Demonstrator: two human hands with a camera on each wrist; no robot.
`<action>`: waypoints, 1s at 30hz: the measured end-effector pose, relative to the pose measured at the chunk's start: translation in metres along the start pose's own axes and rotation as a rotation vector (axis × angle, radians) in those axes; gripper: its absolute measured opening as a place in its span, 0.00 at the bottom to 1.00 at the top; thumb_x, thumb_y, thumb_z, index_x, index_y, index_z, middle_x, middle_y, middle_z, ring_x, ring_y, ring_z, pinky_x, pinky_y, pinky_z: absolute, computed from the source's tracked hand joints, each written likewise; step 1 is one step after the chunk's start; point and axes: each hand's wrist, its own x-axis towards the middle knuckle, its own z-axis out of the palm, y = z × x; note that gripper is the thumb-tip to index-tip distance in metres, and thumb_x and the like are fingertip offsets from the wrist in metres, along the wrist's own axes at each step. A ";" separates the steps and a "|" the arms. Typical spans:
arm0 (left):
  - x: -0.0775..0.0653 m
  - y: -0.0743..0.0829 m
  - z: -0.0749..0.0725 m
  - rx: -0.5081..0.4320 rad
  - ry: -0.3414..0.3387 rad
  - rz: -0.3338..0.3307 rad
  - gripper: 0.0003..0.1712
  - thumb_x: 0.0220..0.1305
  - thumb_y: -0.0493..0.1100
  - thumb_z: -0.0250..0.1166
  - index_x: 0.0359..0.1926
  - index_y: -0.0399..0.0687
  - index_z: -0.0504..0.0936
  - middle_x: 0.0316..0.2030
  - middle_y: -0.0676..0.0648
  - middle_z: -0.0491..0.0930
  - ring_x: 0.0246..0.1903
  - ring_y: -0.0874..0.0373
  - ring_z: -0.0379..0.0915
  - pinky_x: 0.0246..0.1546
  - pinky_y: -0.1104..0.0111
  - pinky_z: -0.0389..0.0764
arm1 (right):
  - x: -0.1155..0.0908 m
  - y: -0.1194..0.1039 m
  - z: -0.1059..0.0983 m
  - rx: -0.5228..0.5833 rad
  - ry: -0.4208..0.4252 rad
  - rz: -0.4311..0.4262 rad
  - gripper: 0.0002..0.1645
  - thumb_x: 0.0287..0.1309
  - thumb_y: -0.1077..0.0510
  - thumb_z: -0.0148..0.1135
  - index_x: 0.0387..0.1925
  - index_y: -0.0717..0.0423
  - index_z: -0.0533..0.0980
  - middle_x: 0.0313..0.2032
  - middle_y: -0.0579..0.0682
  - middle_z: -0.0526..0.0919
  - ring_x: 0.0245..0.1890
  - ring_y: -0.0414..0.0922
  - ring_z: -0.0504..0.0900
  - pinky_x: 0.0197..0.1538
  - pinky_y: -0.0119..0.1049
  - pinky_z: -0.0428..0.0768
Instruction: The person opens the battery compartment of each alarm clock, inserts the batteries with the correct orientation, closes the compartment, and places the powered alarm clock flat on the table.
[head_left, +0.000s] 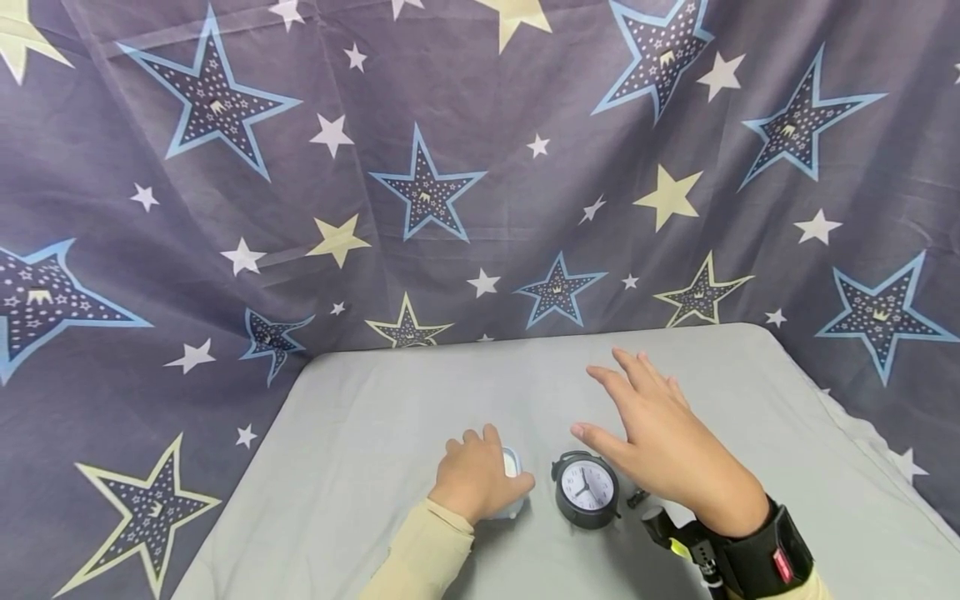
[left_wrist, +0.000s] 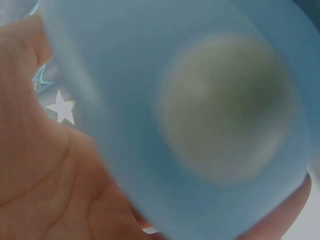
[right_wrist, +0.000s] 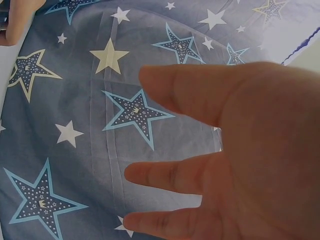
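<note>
The left hand point(head_left: 477, 477) grips a pale-blue rounded object point(left_wrist: 200, 115) beside the black alarm clock point(head_left: 587, 489) on the grey cloth point(head_left: 360, 467); the right hand point(head_left: 660, 437), empty, spreads wide nearby. Lowering it carelessly could swing its wrist camera point(head_left: 660, 527) into the clock, toppling it.

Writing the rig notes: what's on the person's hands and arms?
Left hand: bare, with a cream sleeve down to the wrist. Right hand: also bare, with a wide black wrist strap bearing a small red tag. Beside the strap is a black mount with a yellow-green piece. Cream fabric shows below the strap.
</note>
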 end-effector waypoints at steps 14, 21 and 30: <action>0.003 0.000 -0.003 -0.022 0.040 0.003 0.47 0.47 0.73 0.66 0.50 0.35 0.74 0.36 0.36 0.77 0.34 0.41 0.73 0.30 0.54 0.77 | -0.001 0.000 0.000 -0.004 0.009 -0.001 0.44 0.64 0.33 0.64 0.73 0.50 0.68 0.78 0.63 0.57 0.78 0.71 0.50 0.70 0.78 0.50; 0.005 0.000 -0.003 -0.036 0.069 0.013 0.47 0.47 0.72 0.66 0.51 0.34 0.74 0.35 0.36 0.77 0.33 0.40 0.73 0.31 0.54 0.77 | -0.001 0.000 0.000 -0.009 0.007 0.001 0.44 0.64 0.32 0.64 0.73 0.49 0.68 0.78 0.63 0.56 0.78 0.71 0.50 0.69 0.79 0.49; 0.003 0.001 -0.007 -0.065 0.077 0.016 0.46 0.48 0.71 0.67 0.51 0.34 0.74 0.36 0.36 0.77 0.34 0.40 0.73 0.33 0.52 0.78 | -0.002 0.000 -0.001 -0.018 0.008 0.003 0.43 0.64 0.32 0.64 0.72 0.49 0.70 0.78 0.64 0.56 0.78 0.71 0.50 0.69 0.80 0.50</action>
